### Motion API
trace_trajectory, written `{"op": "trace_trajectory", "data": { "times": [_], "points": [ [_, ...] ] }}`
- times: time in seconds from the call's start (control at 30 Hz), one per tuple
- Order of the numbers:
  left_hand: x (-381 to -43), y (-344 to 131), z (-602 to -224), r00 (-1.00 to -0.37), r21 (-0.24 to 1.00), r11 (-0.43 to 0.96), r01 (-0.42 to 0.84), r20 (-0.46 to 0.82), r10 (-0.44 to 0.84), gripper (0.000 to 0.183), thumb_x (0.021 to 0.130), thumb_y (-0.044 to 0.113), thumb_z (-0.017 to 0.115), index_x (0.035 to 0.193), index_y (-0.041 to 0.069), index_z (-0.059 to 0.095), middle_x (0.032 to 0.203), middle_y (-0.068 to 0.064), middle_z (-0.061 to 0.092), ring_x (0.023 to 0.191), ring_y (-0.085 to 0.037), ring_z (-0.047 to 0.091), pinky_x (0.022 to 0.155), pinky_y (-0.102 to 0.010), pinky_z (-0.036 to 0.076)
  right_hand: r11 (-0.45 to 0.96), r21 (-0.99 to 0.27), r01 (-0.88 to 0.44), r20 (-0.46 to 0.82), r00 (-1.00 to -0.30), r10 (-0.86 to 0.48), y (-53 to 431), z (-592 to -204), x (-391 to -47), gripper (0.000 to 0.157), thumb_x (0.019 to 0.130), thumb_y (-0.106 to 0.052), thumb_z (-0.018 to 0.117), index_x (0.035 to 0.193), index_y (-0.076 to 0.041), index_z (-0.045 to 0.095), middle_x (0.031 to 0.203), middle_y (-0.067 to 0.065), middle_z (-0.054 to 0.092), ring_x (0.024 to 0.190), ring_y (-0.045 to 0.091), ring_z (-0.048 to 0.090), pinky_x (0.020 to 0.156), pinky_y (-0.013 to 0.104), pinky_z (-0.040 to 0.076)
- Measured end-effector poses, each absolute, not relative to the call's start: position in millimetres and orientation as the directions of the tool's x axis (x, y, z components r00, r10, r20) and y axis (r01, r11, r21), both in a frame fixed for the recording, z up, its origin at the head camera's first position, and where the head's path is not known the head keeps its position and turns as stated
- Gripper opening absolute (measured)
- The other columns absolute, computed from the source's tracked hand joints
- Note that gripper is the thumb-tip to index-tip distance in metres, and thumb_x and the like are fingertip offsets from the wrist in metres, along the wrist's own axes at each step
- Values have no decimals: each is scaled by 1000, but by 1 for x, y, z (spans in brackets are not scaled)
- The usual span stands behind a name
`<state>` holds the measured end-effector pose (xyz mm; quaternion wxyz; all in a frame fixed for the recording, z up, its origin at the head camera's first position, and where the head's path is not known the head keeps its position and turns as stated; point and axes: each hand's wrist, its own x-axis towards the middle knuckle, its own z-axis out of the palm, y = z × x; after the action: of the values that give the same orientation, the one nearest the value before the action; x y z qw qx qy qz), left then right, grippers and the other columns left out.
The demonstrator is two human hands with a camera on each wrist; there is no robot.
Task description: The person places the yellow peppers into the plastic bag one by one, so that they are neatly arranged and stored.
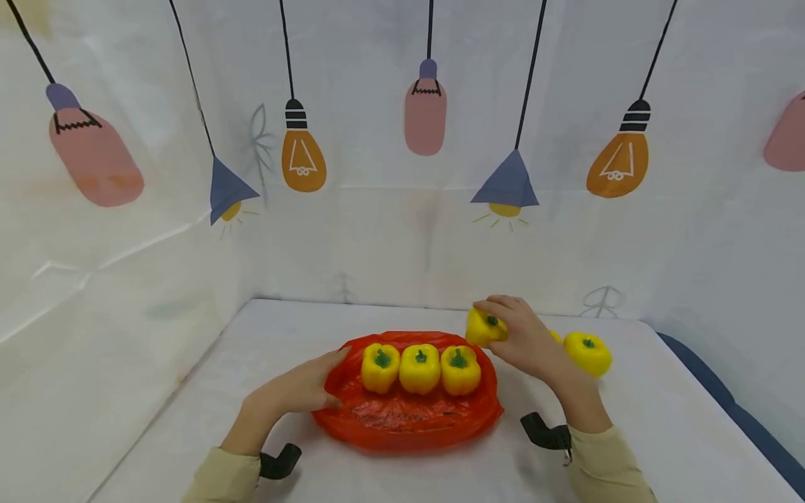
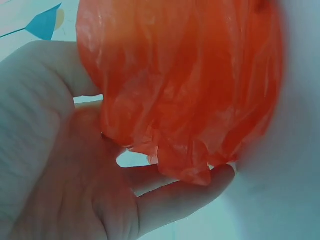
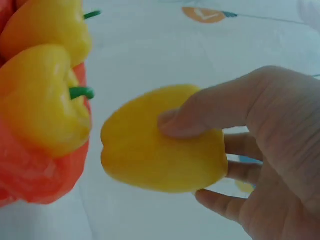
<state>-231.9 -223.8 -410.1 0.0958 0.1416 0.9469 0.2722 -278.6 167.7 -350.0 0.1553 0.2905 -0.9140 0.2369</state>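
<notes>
Three yellow bell peppers with green stems, the middle one (image 1: pixel 420 369) among them, stand in a row on a rounded thing wrapped in red plastic (image 1: pixel 402 426). At its left edge my left hand (image 1: pixel 308 383) holds the crinkled red plastic (image 2: pixel 185 90) between thumb and fingers. Beyond the right rim my right hand (image 1: pixel 525 341) grips another yellow bell pepper (image 3: pixel 160 145). The thumb presses on its side, and the other fingers are partly hidden behind it. In the head view, this held pepper (image 1: pixel 483 327) is beside the rightmost pepper in the row (image 1: pixel 461 370).
To the right of my right hand, a yellow bell pepper (image 1: pixel 588 353) rests on the white table (image 1: pixel 270 335), with another mostly hidden behind the wrist. A white sheet printed with lamps (image 1: pixel 377 244) hangs behind. Something dark blue (image 1: pixel 711 377) lies past the right table edge.
</notes>
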Motion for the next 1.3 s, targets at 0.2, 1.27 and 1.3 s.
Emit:
{"op": "trace_trajectory", "data": {
  "times": [0.2, 1.27, 1.3],
  "points": [
    [-230, -217, -405, -937, 518, 822, 237, -102, 334, 87, 81, 18, 78, 155, 7, 34, 158, -12, 39, 147, -34, 35, 120, -56, 30, 651, -446, -613, 383, -789, -481, 157, -334, -257, 60, 83, -8, 72, 139, -24, 56, 145, 4, 50, 133, 28, 45, 101, 53, 53],
    [-225, -221, -402, -920, 559, 789, 256, -109, 376, 84, 81, 8, 76, 154, 6, 35, 155, -9, 43, 143, -32, 41, 116, -59, 34, 622, -332, -709, 148, -690, -708, 28, -377, -201, 59, 87, -45, 73, 141, -39, 51, 140, -9, 54, 126, 15, 53, 101, 42, 54],
    [-225, -221, -402, -919, 556, 788, 263, -104, 381, 84, 80, 8, 75, 154, 6, 35, 155, -10, 44, 142, -32, 42, 116, -59, 35, 629, -309, -714, 152, -690, -708, 26, -379, -201, 59, 86, -45, 74, 141, -39, 52, 139, -9, 55, 125, 14, 54, 101, 41, 55]
  ]
}}
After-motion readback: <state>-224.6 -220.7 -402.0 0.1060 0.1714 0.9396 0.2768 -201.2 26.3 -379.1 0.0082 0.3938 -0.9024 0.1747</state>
